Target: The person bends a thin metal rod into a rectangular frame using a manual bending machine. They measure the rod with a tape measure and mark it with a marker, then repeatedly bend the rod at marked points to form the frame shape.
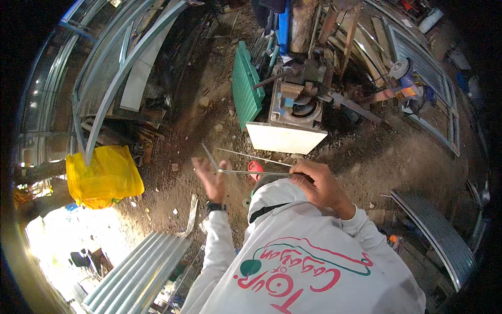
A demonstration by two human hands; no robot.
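Observation:
My right hand [321, 188] is closed round a bent thin metal rod [256, 172] in front of my chest. Two lengths of rod run leftward from this fist; the nearer one kinks up sharply at its left end. I cannot tell whether both belong to one piece. Beside that kink is my left hand [212, 180], fingers spread, a dark band on its wrist. Whether its thumb touches the rod is unclear. Beyond the rod stands a bench machine [300, 107] with a round metal part on top and a pale board [285, 138] on its near side.
A green ridged panel [248, 86] leans left of the machine. A yellow sack [104, 175] and metal frames [125, 68] stand left. Corrugated sheet [136, 275] lies lower left. A cut-off machine with a disc [401, 69] sits far right, near another corrugated sheet [434, 230].

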